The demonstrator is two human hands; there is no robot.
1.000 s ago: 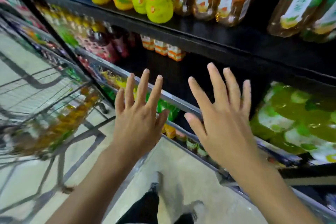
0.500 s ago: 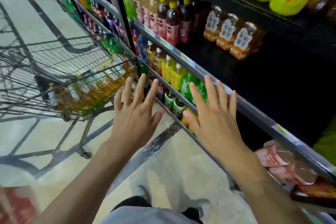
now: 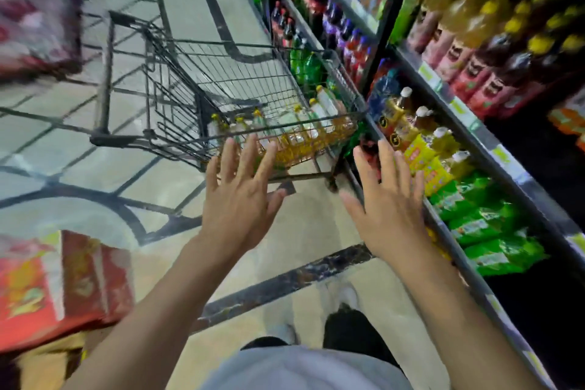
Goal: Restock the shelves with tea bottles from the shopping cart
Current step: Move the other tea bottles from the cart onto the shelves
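A: Where are the hands?

B: Both are up in the air in front of the person. The left hand (image 3: 237, 203) is near the middle of the picture. The right hand (image 3: 387, 209) is just to its 3 o'clock side. They do not touch each other.

A: What do the fingers do?

B: The fingers (image 3: 250, 152) of the left hand are straight and spread wide. They hold nothing. The right hand is the same, flat and wide with nothing in it.

A: Where are the tea bottles?

B: The tea bottles (image 3: 294, 133) lie in the shopping cart (image 3: 221, 73). They are at the end of the cart near the hands, at 12 o'clock from the left hand. They have gold tea inside and yellow caps.

A: Do the hands touch them?

B: No. The left fingertips sit in front of the cart wire in the picture, but I cannot tell if they touch it.

A: And the shelves?

B: The shelves (image 3: 468, 123) run along the 3 o'clock side, full of drinks. The cart stands just beside them. Green packs (image 3: 487, 225) lie on a low shelf, at 3 o'clock from the right hand.

A: Anything else?

B: Red boxes (image 3: 63, 288) sit at 8 o'clock on the floor (image 3: 95, 168).
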